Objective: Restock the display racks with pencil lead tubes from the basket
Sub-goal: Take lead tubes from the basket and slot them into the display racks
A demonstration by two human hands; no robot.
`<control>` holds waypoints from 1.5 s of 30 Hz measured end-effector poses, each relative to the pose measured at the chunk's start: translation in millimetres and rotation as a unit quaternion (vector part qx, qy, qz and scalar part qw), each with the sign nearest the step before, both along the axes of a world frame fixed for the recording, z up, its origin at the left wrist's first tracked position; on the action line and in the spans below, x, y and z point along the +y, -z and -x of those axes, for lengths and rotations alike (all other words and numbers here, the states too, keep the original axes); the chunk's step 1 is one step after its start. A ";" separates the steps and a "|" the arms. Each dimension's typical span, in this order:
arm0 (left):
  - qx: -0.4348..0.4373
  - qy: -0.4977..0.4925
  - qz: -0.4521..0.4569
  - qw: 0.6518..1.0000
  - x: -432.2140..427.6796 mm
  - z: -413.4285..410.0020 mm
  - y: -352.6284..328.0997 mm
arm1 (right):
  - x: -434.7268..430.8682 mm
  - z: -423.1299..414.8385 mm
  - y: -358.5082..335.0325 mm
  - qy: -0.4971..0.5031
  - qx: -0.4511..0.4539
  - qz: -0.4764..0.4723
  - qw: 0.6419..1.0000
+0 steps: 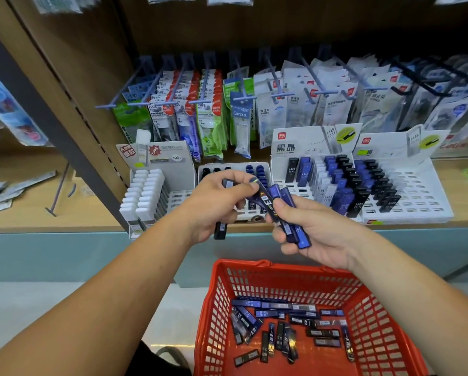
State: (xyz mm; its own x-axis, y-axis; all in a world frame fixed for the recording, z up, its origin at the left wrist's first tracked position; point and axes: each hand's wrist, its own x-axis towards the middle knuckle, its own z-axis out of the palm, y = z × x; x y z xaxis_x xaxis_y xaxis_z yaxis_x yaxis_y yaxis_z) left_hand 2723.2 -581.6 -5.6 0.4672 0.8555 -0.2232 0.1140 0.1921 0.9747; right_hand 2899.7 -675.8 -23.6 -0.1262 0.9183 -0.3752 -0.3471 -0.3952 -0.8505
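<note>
Both hands up in front of the wooden shelf (64, 210), above the red basket (376, 332).

Right hand (317, 234): closed round a fanned bundle of blue pencil lead tubes (289, 213), thumb pressed on top. Bundle tilts up and to the left, toward the other hand.

Left hand (216, 202): thumb and forefinger pinch the upper end of a dark tube marked "E0" (266, 200), which also sits in the right-hand bundle. The other fingers curl over a black tube (220, 229) that sticks out below the palm.

The two hands are close together, joined through the tubes.

Basket sits low at centre-right. Many more loose tubes (289, 329), blue and black, lie scattered flat on its bottom.

Shelf, behind the hands: small white rack (265, 169) with blue and black tubes, mostly hidden by the hands. To its left, a rack of white-capped tubes (143, 196). To its right, two white racks (422, 196) partly filled with blue, black and white HB 0.5 tubes, many slots open. Hanging packets (241, 115) on pegs at the back.
</note>
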 end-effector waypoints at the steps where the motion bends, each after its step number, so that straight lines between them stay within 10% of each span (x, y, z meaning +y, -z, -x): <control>1: -0.003 -0.006 0.004 1.000 2.7 2.9 -0.9 | 3.4 1.8 1.1 0.001 0.006 -0.001 1.000; 8: -0.085 -0.120 0.020 0.989 27.7 26.8 -3.6 | 24.3 15.1 5.5 0.019 0.038 0.005 0.999; 17: 0.167 -0.090 -0.312 0.931 55.8 32.6 32.3 | 36.1 25.8 8.8 0.075 0.046 0.014 0.996; 45: 0.250 -0.043 -0.334 0.908 77.4 20.2 50.2 | 38.5 15.2 13.6 0.073 0.024 0.024 0.997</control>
